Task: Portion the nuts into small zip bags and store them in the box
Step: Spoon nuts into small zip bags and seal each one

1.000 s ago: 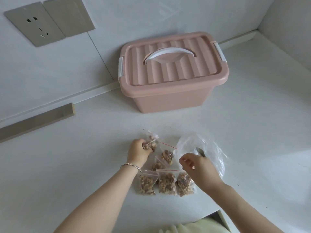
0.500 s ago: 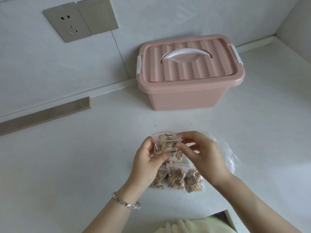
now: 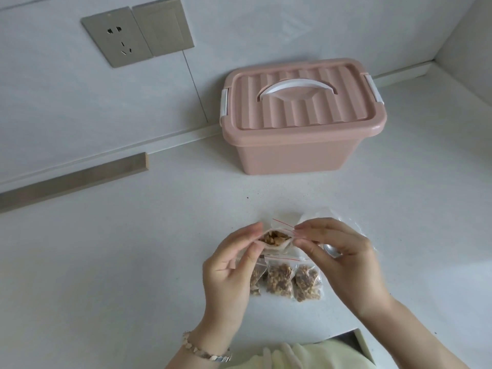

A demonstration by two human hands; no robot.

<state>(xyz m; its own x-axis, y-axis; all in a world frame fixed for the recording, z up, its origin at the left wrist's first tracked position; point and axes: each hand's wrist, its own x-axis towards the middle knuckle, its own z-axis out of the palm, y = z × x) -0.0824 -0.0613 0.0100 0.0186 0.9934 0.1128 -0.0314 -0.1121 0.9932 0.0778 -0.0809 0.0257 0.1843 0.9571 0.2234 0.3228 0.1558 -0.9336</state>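
The left hand (image 3: 231, 265) and right hand (image 3: 343, 262) each pinch a top corner of a small zip bag (image 3: 275, 239) of nuts, holding it up between them with its mouth gaping. Under the fingers, three filled bags (image 3: 279, 279) lie side by side on the counter (image 3: 133, 262). Beyond the hands stands the pink box (image 3: 300, 153), lid on, with a stretch of counter between. The counter's edge runs beside the right wrist.
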